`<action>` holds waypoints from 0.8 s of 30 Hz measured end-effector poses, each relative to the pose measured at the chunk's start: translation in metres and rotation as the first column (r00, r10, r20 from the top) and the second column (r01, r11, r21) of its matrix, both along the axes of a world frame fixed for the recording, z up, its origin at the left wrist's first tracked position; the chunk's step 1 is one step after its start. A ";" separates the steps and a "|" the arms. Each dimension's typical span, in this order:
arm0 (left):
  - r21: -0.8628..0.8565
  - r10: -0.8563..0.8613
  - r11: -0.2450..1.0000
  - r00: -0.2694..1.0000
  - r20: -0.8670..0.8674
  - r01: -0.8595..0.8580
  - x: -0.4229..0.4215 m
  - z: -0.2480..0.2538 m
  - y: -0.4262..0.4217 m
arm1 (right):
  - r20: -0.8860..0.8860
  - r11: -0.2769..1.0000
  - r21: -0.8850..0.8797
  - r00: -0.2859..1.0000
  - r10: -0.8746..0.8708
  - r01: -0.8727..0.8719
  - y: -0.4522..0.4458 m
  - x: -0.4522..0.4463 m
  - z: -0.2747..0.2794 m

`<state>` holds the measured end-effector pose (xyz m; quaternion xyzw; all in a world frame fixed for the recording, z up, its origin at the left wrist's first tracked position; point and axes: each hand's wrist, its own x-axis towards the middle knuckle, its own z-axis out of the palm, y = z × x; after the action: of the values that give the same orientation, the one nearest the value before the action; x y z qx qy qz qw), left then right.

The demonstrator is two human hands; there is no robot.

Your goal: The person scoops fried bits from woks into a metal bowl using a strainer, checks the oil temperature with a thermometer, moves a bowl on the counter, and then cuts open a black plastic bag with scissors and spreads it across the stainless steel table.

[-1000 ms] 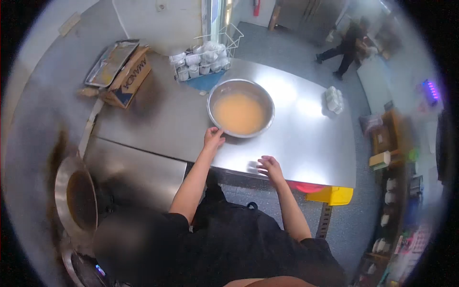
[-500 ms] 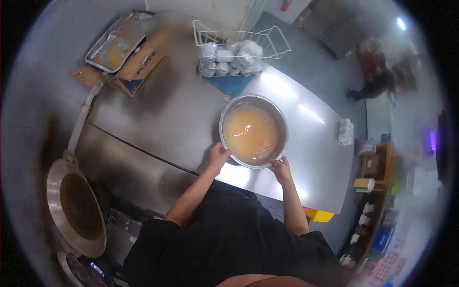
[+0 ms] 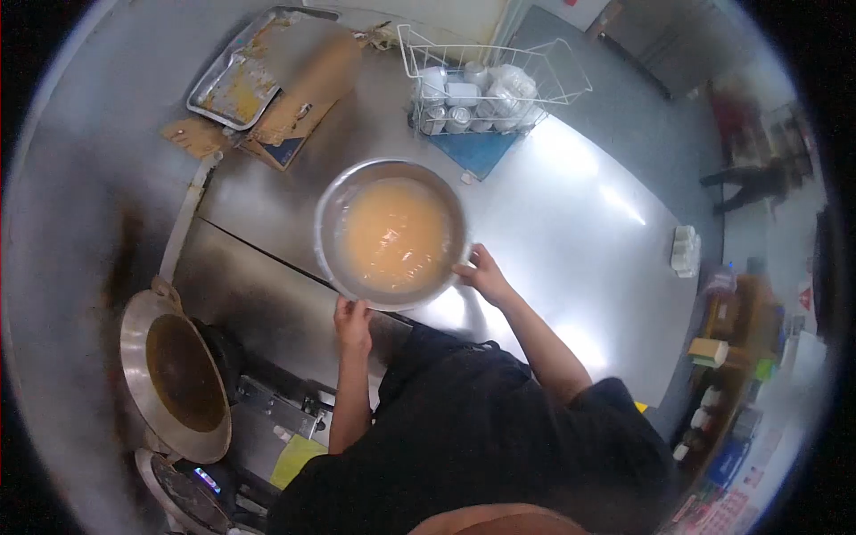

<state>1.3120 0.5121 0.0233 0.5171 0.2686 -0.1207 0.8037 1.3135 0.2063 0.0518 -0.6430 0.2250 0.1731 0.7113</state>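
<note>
A round metal bowl (image 3: 328, 234) with a pale orange liquid (image 3: 397, 227) in it is held between my two hands over the steel counter. My left hand (image 3: 353, 326) grips the near rim at its lower left, thumb on top. On the right side of the rim, my right hand (image 3: 481, 273) is closed in the same way. The fingers under the bowl are hidden. Bright glints lie on the liquid's surface.
On the left stands a large wok (image 3: 134, 357) holding dark liquid. A white wire basket (image 3: 499, 107) with cans is at the back. Beside it are a cardboard piece (image 3: 308, 111) and a stained metal tray (image 3: 236, 89). A white container (image 3: 685, 251) sits at the counter's right edge.
The bowl has moved left across the counter with both my hands still on its rim. My view has shifted, and a yellow-green cloth now shows at lower left.
</note>
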 end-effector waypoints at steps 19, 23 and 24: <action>0.068 0.159 0.979 0.923 0.350 -0.194 0.076 -0.043 0.087 | -0.059 0.951 0.116 0.953 0.296 -0.288 -0.078 -0.163 -0.075; 0.029 0.398 0.906 0.874 0.279 -0.422 0.093 -0.056 0.076 | -0.333 0.997 0.044 0.940 0.071 -0.059 -0.133 -0.234 -0.055; 0.025 0.431 0.890 0.857 0.282 -0.455 0.088 -0.049 0.062 | -0.308 1.000 -0.003 0.951 -0.028 0.029 -0.154 -0.251 -0.052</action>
<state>1.4001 0.5742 -0.0254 0.4889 0.2741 0.1510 0.8143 1.0626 0.0522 -0.0002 -0.6044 0.3421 0.2609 0.6705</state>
